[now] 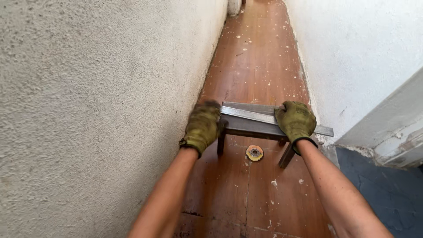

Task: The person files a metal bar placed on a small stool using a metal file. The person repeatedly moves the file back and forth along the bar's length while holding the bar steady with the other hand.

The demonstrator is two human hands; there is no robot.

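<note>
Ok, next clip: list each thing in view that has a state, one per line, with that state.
left hand: gloved, gripping the left end of the metal stand.
right hand: gloved, pressing down on the metal strip.
metal strip: lying flat on the stand, right end overhanging.
metal stand: upright on its legs on the floor.
grinding disc: flat on the wooden floor, under the stand, untouched.

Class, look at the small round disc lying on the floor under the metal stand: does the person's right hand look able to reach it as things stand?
Probably yes, once freed. The right hand grips the metal strip on the stand, as does the left hand. The disc lies below, in the open gap between the legs, with nothing covering it.
</note>
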